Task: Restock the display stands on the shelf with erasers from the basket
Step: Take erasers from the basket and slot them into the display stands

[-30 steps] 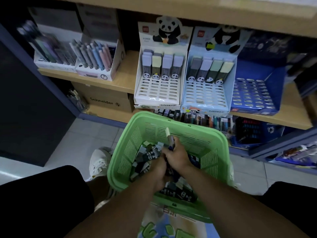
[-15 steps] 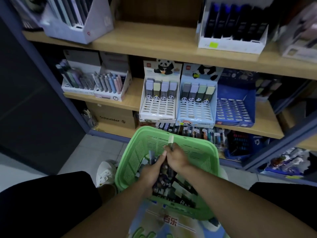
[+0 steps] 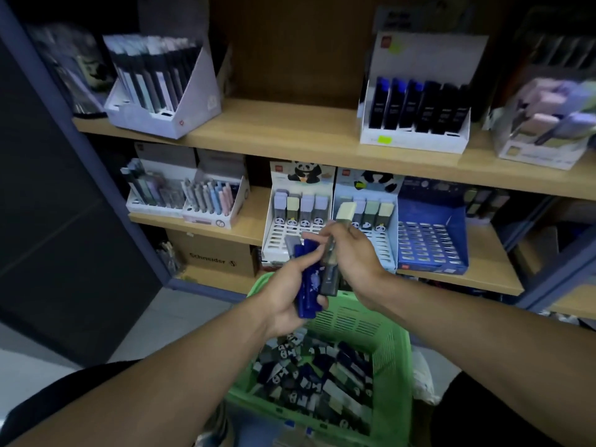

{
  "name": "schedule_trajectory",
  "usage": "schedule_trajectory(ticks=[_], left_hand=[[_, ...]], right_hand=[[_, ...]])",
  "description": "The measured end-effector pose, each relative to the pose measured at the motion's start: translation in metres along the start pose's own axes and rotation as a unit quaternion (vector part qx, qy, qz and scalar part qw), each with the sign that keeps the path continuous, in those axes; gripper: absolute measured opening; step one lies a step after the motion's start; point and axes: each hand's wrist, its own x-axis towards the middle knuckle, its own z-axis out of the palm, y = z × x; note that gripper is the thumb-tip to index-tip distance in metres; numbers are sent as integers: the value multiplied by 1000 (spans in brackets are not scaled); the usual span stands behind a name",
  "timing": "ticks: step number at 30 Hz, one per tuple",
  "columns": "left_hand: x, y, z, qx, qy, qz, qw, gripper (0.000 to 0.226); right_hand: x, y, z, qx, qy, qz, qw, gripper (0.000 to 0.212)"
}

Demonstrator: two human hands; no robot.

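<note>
My left hand grips a bundle of dark blue erasers above the green basket. My right hand holds a long grey eraser with a pale yellow tip upright beside that bundle. The basket holds several loose panda-sleeved erasers. Behind my hands, on the middle shelf, stand two white panda display stands, each with one row of erasers at the top. To their right sits a blue display stand with bare slots.
The upper wooden shelf carries a white box of pens and a stand of dark blue packs. Pen boxes stand left of the panda stands. A Schneider carton sits below. A dark panel rises at left.
Both hands rose out of the basket to the level of the display stands, carrying erasers. The camera tilted up, so the upper shelf came into view.
</note>
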Motion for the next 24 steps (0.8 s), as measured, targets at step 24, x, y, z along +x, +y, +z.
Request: schedule_trajectory(ticks=[24], left_hand=[[81,41,-25,190,26,-30,981,5]], right_hand=[[107,11,-34,-77,25,106,991,52]])
